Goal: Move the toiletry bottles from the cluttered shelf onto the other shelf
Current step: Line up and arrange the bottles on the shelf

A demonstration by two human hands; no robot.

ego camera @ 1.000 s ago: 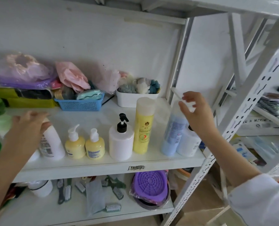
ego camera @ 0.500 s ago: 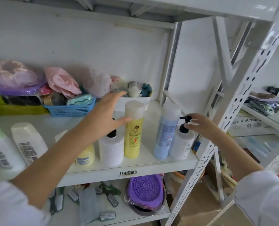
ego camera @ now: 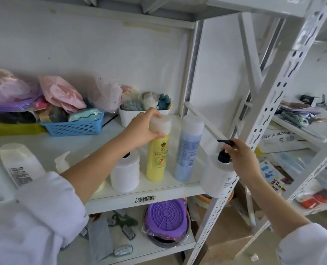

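Observation:
My left hand grips the pale cap of the tall yellow bottle, which stands upright on the white shelf. My right hand holds the black pump neck of a white pump bottle at the shelf's right front corner, partly past the edge. Between them stands a tall blue bottle. A squat white pump bottle sits behind my left forearm. Further left are a small yellow pump bottle, mostly hidden, and two white bottles leaning.
A blue basket, a white tub of cloths and plastic bags fill the shelf's back. The perforated upright post stands right beside my right hand. Below lie a purple bowl and brushes. A second shelf unit at right holds combs and boxes.
My left hand has closed round the yellow bottle's cap, having reached across from the left. My right hand has taken hold of the white pump bottle's neck and drawn it toward the shelf's edge.

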